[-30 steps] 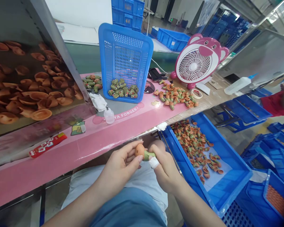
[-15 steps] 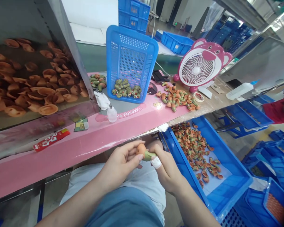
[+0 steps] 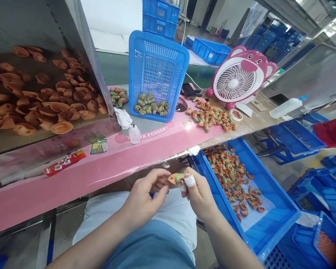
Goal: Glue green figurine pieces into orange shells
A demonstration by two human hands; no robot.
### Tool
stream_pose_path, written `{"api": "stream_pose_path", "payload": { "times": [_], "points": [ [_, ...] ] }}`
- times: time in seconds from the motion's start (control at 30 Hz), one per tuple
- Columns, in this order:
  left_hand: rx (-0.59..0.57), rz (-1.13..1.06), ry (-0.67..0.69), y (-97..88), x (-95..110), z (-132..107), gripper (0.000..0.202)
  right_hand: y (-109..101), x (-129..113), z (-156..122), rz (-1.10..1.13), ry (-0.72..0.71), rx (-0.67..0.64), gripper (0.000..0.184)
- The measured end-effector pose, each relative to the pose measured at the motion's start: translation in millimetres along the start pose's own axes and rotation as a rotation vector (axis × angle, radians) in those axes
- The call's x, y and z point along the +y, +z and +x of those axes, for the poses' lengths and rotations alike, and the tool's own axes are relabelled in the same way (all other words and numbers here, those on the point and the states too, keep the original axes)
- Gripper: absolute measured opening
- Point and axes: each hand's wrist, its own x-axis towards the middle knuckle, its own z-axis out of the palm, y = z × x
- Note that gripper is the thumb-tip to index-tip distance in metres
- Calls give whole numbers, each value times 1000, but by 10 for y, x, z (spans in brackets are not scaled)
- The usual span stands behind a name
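You had that little orange-and-green figurine (image 3: 176, 179) pinched over your lap between your curled left hand (image 3: 144, 193) and taped-up right hand (image 3: 199, 198), handy to the heaped blue crate (image 3: 264, 239), probably for close work.

Hands: the left hand (image 3: 144, 196) and right hand (image 3: 200, 198) hold a small figurine (image 3: 177, 179) between them, just before the workbench (image 3: 81, 179) edge.
Right of hands: a plastic crate (image 3: 271, 179) holding loose figurines (image 3: 232, 175).
On bench, centre: a tilted perforated basket (image 3: 156, 39), with figurines (image 3: 148, 104) in its lower end; a dropper bottle (image 3: 134, 134) before it.
On bench, right: a desk fan (image 3: 233, 84) behind a figurine pile (image 3: 210, 117); a tape roll (image 3: 236, 114) beside that pile; a squeeze bottle (image 3: 285, 108) farther right.
Left: cup-shaped pieces (image 3: 44, 101) on a steel panel (image 3: 22, 138).
Behind basket: stacked crates (image 3: 159, 15).
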Motion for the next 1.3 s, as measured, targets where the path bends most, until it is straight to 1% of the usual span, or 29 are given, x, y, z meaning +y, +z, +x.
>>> {"api": "stream_pose_path", "payload": {
  "times": [0.07,0.1,0.13,0.17,0.23,0.3,0.33,0.37,0.4,0.47,0.53,0.6,0.7,0.8,0.93,1.07,1.2,1.3],
  "points": [
    [68,255,77,18,-17,-9,17,40,0,4,36,22,6,45],
    [86,328,85,21,-19,-10,13,53,-2,4,44,25,-3,46],
    [93,347,63,21,-15,-7,9,60,-5,2,49,21,-25,46],
    [88,305,20,17,-7,-1,8,60,-7,-2,52,6,-55,46],
    [70,106,-101,2,20,21,10,43,-10,-14,54,-50,-95,45],
    [51,-94,-204,-14,50,51,9,15,-11,-26,41,-135,-58,38],
    [41,-158,-238,-21,64,65,8,2,-12,-29,28,-182,-27,32],
    [27,-194,-265,-26,76,76,7,-9,-16,-30,9,-226,-1,27],
    [6,-213,-285,-29,87,84,7,-17,-22,-29,-21,-270,5,26],
    [-43,-240,-310,-34,104,84,7,-28,-40,-21,-100,-346,-20,27],
    [-80,-269,-309,-39,113,64,8,-34,-60,-15,-172,-386,-34,22],
    [-110,-314,-277,-46,111,32,11,-40,-73,-18,-209,-404,-10,18],
    [-140,-378,-215,-55,85,-9,15,-45,-81,-36,-233,-427,29,19],
    [-138,-392,-203,-53,52,-20,16,-42,-83,-52,-250,-442,22,19],
    [-130,-371,-229,-36,26,-2,18,-42,-77,-54,-256,-437,22,17],
    [-124,-388,-243,-12,10,18,19,-46,-56,-51,-311,-441,44,17],
    [-102,-443,-241,12,-6,20,22,-33,-31,-52,-371,-461,94,18],
    [-92,-413,-256,15,-13,12,20,-20,-14,-50,-376,-477,99,18]
  ]
}}
